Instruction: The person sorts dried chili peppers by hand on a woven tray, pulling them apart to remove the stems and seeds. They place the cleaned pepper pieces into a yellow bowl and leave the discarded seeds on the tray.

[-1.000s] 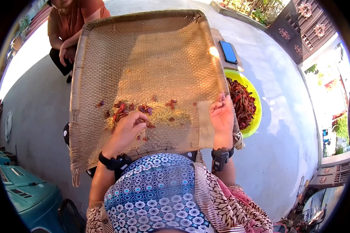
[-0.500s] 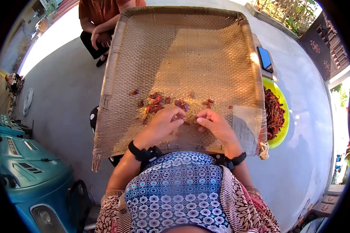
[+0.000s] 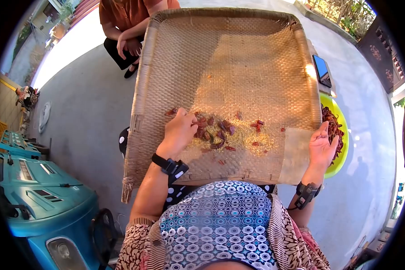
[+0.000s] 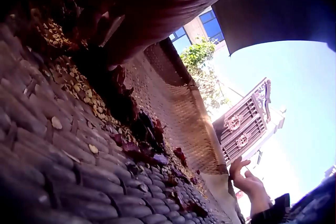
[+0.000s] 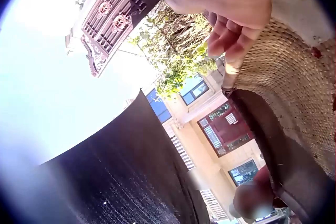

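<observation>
My left hand (image 3: 179, 130) reaches down at the left end of a heap of dried red chilies (image 3: 225, 128), fingers bent toward the woven tray (image 3: 252, 63). Its fingertips are mostly hidden in the head view and dark in the left wrist view, so I cannot tell if they pinch a chili. Pale yellow seeds (image 3: 252, 143) are scattered around the chilies. Past the tray's right rim, my right hand (image 3: 321, 146) is raised palm up with loosely bent fingers, overlapping a yellow-green basin (image 3: 344, 150). No object shows in those fingers in the right wrist view.
More dried chilies (image 3: 332, 128) fill the basin. A phone (image 3: 321, 70) lies beyond it, beside the tray. A flat pale sheet (image 3: 297, 153) covers the tray's near right corner. Another person (image 3: 130, 27) sits at the far left; a teal vehicle (image 3: 45, 193) stands at the near left.
My right hand was at the right rim, came in beside the left hand over the chilies, and is now back out by the basin. My left hand has shifted to the heap's left end.
</observation>
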Demonstrator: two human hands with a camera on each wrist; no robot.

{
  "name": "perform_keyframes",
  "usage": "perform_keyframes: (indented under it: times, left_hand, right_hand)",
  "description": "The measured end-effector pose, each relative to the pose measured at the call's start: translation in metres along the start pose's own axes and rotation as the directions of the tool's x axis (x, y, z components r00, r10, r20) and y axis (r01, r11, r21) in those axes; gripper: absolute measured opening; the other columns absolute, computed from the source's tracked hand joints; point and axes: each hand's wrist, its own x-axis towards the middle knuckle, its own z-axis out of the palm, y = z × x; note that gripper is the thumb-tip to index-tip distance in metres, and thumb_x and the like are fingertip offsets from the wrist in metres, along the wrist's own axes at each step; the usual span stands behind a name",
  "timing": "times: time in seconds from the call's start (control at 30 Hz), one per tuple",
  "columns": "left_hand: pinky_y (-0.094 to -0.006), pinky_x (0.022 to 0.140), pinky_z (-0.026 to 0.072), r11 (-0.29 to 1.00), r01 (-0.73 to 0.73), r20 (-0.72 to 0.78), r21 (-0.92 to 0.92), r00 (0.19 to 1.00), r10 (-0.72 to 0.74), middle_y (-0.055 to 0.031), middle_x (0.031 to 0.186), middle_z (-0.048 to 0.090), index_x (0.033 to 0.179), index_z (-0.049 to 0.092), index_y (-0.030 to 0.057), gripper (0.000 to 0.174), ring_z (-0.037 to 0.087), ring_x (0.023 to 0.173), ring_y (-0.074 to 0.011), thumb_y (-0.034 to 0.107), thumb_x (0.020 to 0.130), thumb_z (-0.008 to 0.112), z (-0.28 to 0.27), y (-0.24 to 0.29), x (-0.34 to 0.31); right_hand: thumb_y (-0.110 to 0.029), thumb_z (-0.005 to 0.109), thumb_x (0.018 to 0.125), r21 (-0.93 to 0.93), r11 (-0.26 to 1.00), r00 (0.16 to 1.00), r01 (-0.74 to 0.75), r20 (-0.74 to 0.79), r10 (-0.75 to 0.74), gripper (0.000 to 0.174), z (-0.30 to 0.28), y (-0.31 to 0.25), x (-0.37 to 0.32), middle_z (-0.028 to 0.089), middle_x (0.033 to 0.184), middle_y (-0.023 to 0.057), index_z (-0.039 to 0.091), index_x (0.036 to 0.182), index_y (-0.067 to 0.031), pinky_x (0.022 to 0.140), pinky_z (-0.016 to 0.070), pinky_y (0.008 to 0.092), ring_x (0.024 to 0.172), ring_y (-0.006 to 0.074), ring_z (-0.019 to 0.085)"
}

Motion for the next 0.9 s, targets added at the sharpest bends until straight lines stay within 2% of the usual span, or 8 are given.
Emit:
perform_keyframes:
  times: [0.13,0.2,0.27,0.37,0.5,0.67,0.8,0.9]
  left_hand:
    - [-0.0417,0.075,0.0488,0.982,-0.136,-0.013,-0.133,0.991,0.135,-0.0129,0.095,0.063,0.097,0.064,0.0034,0.016,0.063,0.086,-0.0315,0.017,0.088,0.065,-0.006,0.011,-0.005]
    - [-0.0409,0.074,0.0488,0.948,-0.207,0.026,-0.244,0.975,0.22,-0.0131,0.092,0.065,0.098,0.064,0.0024,0.017,0.063,0.085,-0.0316,0.016,0.089,0.064,-0.003,0.024,-0.008]
    - [-0.0392,0.073,0.0487,0.925,-0.237,0.12,-0.295,0.952,0.282,-0.0142,0.093,0.066,0.1,0.064,0.0021,0.017,0.064,0.085,-0.0311,0.015,0.089,0.063,0.006,0.035,-0.011]
    - [-0.0355,0.073,0.0493,0.857,-0.262,0.144,-0.444,0.923,0.357,-0.0117,0.087,0.066,0.101,0.064,0.0027,0.016,0.064,0.081,-0.0231,0.014,0.089,0.064,0.022,0.044,-0.016]
    - [-0.0295,0.071,0.0489,0.549,-0.091,0.088,-0.831,0.952,0.292,-0.0048,0.085,0.065,0.1,0.064,0.0018,0.015,0.06,0.079,-0.0122,0.012,0.089,0.065,0.036,0.041,-0.022]
    - [-0.0261,0.068,0.0478,0.843,0.007,0.302,-0.538,0.935,0.185,-0.0003,0.084,0.065,0.099,0.064,0.0008,0.014,0.057,0.075,-0.0082,0.011,0.09,0.065,0.022,0.042,-0.019]
    - [-0.0255,0.066,0.0471,0.777,-0.005,0.259,-0.629,0.941,0.216,0.0008,0.081,0.063,0.097,0.064,0.0015,0.012,0.056,0.073,-0.0073,0.01,0.089,0.066,0.029,0.034,-0.019]
    - [-0.0254,0.064,0.0469,0.763,-0.009,0.232,-0.646,0.95,0.208,0.0011,0.08,0.063,0.096,0.064,0.0016,0.011,0.055,0.072,-0.0069,0.01,0.089,0.066,0.032,0.034,-0.018]
  right_hand:
    - [-0.03,0.047,0.103,-0.478,0.871,0.972,-0.115,0.126,0.198,0.034,0.006,0.046,-0.002,0.065,0.109,0.004,0.056,0.126,-0.0062,0.078,0.0496,0.0286,0.082,0.0125,0.058]
    - [-0.025,0.05,0.102,-0.817,0.569,0.965,-0.089,0.071,0.253,0.029,0.043,0.091,-0.022,0.064,0.101,0.0025,0.059,0.119,-0.0048,0.077,0.0494,0.0274,0.083,0.0102,0.058]
    - [-0.026,0.052,0.102,-0.986,0.169,0.854,0.002,0.089,0.513,0.031,0.067,0.123,-0.031,0.063,0.101,0.002,0.056,0.124,-0.0045,0.074,0.0492,0.026,0.084,0.0104,0.059]
    - [-0.018,0.06,0.098,-0.981,0.082,0.788,0.175,0.189,0.586,0.023,0.069,0.167,-0.039,0.064,0.094,0.002,0.059,0.115,-0.0023,0.075,0.0495,0.0249,0.084,0.008,0.059]
    - [-0.012,0.064,0.095,-0.979,0.192,0.758,-0.064,0.077,0.647,0.02,0.052,0.179,-0.035,0.063,0.1,0.0022,0.059,0.112,-0.0022,0.072,0.0507,0.0236,0.089,0.0077,0.059]
    - [-0.011,0.063,0.096,-0.931,0.312,0.784,-0.189,0.048,0.619,0.019,0.038,0.172,-0.032,0.062,0.102,0.002,0.06,0.113,-0.0033,0.074,0.0526,0.0248,0.092,0.0093,0.06]
    - [-0.014,0.063,0.096,-0.931,0.288,0.785,-0.224,0.003,0.62,0.017,0.042,0.171,-0.036,0.06,0.094,-0.0001,0.059,0.11,-0.0045,0.078,0.0509,0.0246,0.082,0.0102,0.063]
    - [-0.012,0.062,0.096,-0.909,0.298,0.78,-0.292,-0.046,0.624,0.019,0.051,0.17,-0.038,0.063,0.1,0.0018,0.06,0.114,-0.0043,0.075,0.0533,0.0258,0.089,0.0095,0.061]
